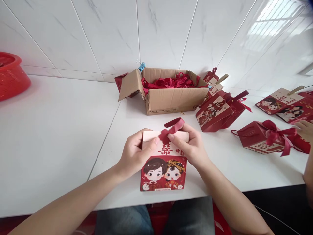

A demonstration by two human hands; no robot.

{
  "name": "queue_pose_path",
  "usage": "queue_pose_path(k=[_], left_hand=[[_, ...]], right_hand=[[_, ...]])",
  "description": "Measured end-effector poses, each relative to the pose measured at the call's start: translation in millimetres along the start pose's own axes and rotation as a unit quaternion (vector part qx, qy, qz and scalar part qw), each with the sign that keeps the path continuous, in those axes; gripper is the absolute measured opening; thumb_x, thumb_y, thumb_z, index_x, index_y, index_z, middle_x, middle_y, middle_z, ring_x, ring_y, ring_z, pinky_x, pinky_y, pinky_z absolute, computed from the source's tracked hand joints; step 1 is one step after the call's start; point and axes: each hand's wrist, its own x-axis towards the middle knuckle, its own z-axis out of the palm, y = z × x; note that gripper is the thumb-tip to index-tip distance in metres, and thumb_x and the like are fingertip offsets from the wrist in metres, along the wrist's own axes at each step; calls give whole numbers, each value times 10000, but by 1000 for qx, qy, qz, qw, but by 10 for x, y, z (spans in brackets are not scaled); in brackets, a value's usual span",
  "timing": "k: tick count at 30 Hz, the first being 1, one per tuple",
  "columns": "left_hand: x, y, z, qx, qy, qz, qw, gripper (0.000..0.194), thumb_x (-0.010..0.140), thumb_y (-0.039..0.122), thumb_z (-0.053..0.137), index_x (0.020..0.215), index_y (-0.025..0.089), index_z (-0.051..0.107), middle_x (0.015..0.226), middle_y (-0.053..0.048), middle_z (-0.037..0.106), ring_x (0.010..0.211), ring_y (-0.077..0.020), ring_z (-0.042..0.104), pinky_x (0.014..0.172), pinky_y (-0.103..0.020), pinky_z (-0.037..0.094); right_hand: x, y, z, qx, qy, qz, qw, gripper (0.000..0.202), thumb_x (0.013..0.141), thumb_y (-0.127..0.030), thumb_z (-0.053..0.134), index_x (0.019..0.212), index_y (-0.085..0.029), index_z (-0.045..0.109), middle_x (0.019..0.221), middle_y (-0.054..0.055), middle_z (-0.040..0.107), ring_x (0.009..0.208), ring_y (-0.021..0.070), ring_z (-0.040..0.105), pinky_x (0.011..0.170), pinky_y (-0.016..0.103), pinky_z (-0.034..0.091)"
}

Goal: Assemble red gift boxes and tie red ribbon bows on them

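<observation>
A red and cream wedding gift box (163,173) stands near the table's front edge, with a cartoon couple on its face. My left hand (137,148) grips its upper left side, thumb pressed on the cream top panel. My right hand (192,143) holds the top right, its thumb and fingers pinching a dark red ribbon strap (176,126) that curls up above the box. The strap's lower end meets the red flower-shaped tab at the top middle. How the strap is fixed there is hidden by my right thumb.
Behind stands an open cardboard box (177,100) of red ribbons (168,82), with a blue binder clip (141,67). Finished-looking gift boxes (212,112) and a bow-tied box (256,137) lie right. Another person's hand (304,130) is at far right; a red basket (14,78) sits left.
</observation>
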Motion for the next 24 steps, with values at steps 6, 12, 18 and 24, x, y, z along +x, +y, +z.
queue_pose_path(k=[6,12,18,24], left_hand=[[-11,21,-5,8,1,-4,1000,123,850,278,614,808,165,590,674,37,530,604,-72,470,561,-186,401],[9,81,-8,-10,7,-61,998,201,831,316,656,731,158,582,666,34,544,610,-72,488,555,-180,402],[13,102,-34,-42,-1,-105,994,235,818,321,665,677,157,573,609,44,509,553,-68,463,507,-187,388],[2,118,-59,-43,5,-109,993,276,802,299,676,618,157,528,578,49,492,524,-66,458,483,-189,373]], right_hand=[[-20,-2,29,-10,3,5,1000,193,764,-326,731,882,-208,636,721,-8,626,623,122,595,575,237,500],[-23,28,53,-7,8,19,1000,210,760,-347,737,892,-223,631,728,-9,618,607,128,591,566,256,507],[-38,41,75,4,-5,22,1000,211,774,-363,726,902,-229,626,693,-25,593,557,109,556,570,261,508],[-15,53,75,-8,18,14,1000,256,798,-430,689,821,-206,570,737,-17,606,611,106,583,582,234,495]])
